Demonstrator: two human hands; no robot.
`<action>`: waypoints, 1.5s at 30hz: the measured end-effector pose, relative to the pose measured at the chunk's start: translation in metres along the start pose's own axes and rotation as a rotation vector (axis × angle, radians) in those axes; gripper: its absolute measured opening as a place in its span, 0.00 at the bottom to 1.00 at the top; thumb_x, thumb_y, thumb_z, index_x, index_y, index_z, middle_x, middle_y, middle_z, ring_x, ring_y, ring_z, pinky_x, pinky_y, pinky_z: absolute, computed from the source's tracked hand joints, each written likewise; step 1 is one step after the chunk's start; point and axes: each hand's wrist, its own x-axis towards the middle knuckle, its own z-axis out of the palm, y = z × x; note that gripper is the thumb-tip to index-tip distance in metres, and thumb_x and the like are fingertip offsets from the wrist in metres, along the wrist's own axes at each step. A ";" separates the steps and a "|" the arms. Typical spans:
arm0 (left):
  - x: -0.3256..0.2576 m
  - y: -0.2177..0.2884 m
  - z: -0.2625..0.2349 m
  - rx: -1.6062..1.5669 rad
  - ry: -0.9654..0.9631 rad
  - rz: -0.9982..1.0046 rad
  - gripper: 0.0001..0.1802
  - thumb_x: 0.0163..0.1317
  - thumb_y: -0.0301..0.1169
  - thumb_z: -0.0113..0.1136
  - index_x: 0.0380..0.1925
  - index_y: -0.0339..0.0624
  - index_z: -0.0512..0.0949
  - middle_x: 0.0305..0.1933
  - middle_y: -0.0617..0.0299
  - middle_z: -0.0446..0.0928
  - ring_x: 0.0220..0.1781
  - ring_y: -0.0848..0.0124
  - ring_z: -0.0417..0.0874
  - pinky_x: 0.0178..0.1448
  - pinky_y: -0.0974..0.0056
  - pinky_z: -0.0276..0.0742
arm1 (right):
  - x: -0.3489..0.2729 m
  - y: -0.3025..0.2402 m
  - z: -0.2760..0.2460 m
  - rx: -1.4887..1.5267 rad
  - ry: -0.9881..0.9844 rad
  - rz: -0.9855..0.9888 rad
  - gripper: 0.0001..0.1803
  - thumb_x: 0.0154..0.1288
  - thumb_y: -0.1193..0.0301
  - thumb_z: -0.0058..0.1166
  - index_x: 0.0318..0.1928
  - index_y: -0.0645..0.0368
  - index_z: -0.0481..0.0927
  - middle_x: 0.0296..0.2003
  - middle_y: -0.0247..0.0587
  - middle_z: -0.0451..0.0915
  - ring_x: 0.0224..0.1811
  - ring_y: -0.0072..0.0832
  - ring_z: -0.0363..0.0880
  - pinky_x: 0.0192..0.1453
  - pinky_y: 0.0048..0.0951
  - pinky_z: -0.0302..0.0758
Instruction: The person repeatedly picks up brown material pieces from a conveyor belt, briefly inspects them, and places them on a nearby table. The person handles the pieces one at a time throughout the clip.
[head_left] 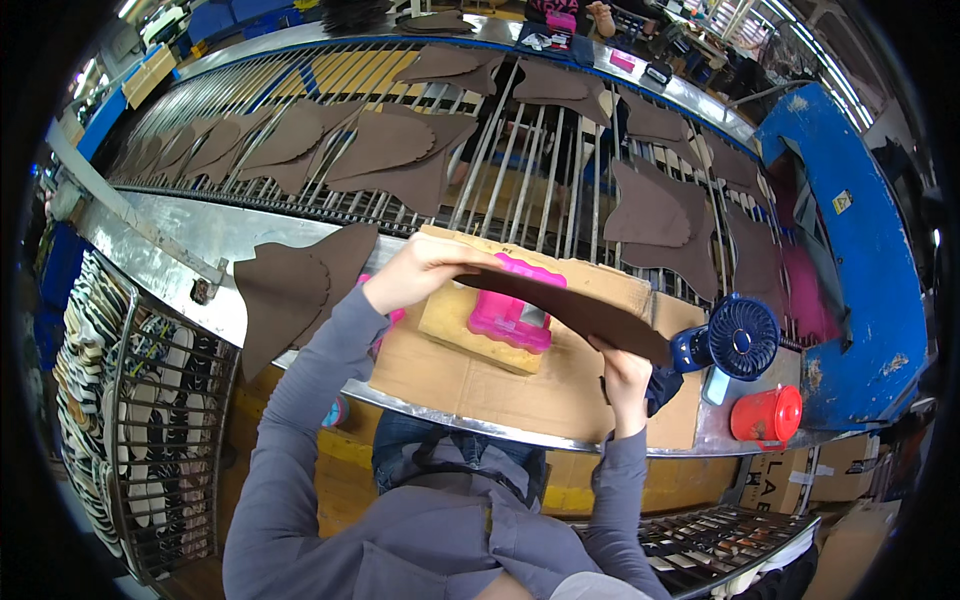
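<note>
**Metal bench (185, 260), one brown piece (570, 305) held above it**

In the head view, a busy workshop ringed the bench, with a rack of bars (478, 165) running across 12 o'clock. The brown piece was in the air near the centre, tilted almost edge-on, above a cardboard sheet (420, 375). The left hand (425, 265), towards 10 o'clock, pinched its upper end; the right hand (625, 375), at 4, pinched its lower edge.

The work looked partway along: this piece was not yet down on any surface, while many flat pieces (385, 140) lay on the bars, several overlapping. A loose piece (290, 285) lay at 9, over the bench edge.

A pink block (515, 325) stood on a wooden board (470, 345) directly beneath, partly hidden by the piece. A fan (745, 337) at 3, just beyond the piece's right end, seemed the nearest obstacle. A phone (715, 387) and red tub (765, 413) crowded 4, the blue machine (865, 280) stood at 3, and a cart (170, 410) of soles at 8.
</note>
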 end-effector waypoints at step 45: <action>0.104 -0.244 -0.026 -0.074 -0.092 -0.900 0.30 0.60 0.31 0.62 0.62 0.32 0.68 0.57 0.52 0.76 0.56 0.69 0.77 0.58 0.65 0.73 | 0.140 0.182 0.110 0.045 -0.243 0.562 0.16 0.52 0.78 0.60 0.44 0.60 0.84 0.44 0.45 0.82 0.38 0.33 0.82 0.45 0.31 0.77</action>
